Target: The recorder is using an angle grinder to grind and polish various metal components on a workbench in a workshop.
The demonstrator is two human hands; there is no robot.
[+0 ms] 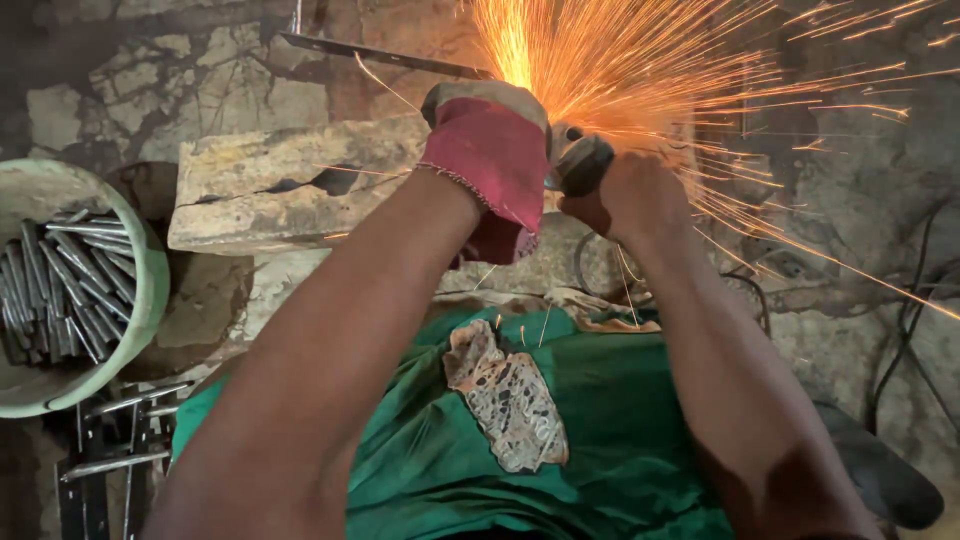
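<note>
Overhead, red-gloved left hand (487,150) gripping flat metal bar (385,57); bare right hand (640,195) around grinder (582,162)

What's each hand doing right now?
Left hand: gloved in red, closed, pressing down by the metal bar; what it grips is hidden.
Right hand: bare, closed on the grinder, sparks flying.

No packages, labels, signs, screens.

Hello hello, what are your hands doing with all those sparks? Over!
Left hand, red glove, holding the metal strip on the stone block. Right hand bare, gripping the grinder. Sparks flying right. Bucket of rods off left.
</note>
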